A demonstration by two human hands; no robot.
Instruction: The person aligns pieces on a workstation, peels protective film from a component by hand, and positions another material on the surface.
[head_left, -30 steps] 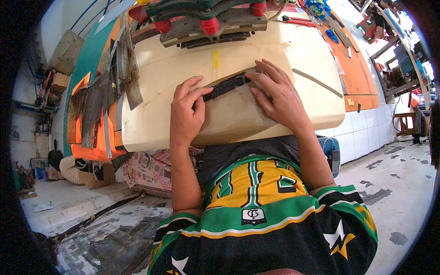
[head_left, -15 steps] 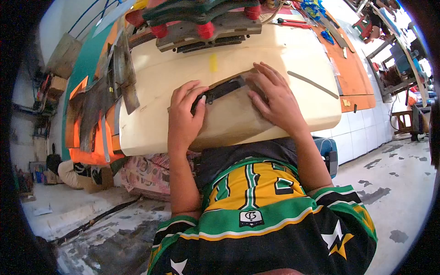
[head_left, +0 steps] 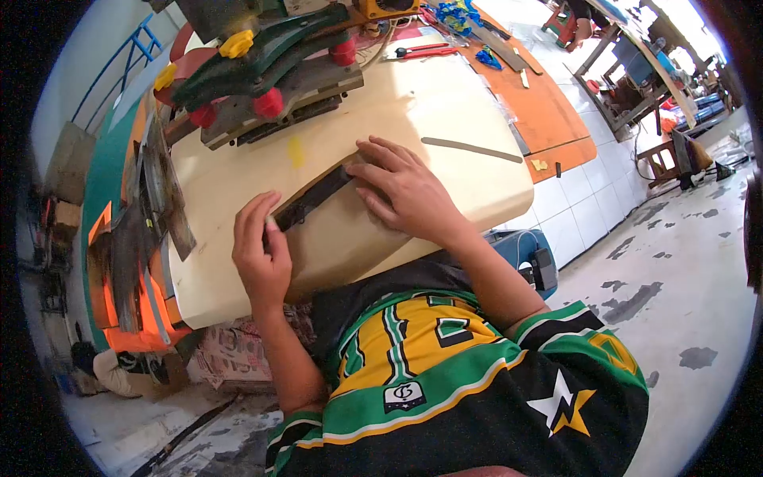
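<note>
A black zipper strip (head_left: 324,191) lies slantwise along the far edge of a brown, thin sheet (head_left: 342,236) on the cream work surface. At the strip's near left end is my left hand (head_left: 262,258), its thumb and fingers closed on that end. My right hand (head_left: 409,195) rests palm down at the other end, fingers stretched out and the index fingertip touching the strip. Part of the sheet is hidden beneath the right hand.
A dark green metal machine part with red knobs (head_left: 268,103) stands at the back of the cream board (head_left: 445,103). Dark strips (head_left: 163,183) lie left. Red-handled pliers-like tool (head_left: 425,51) and a grey-brown strip (head_left: 471,149) lie right. An orange board (head_left: 556,111) adjoins.
The view has turned and shifted, so everything sits further left and tilted. My right hand has drawn its fingers closer together near the strip's end; the left stays at its end.
</note>
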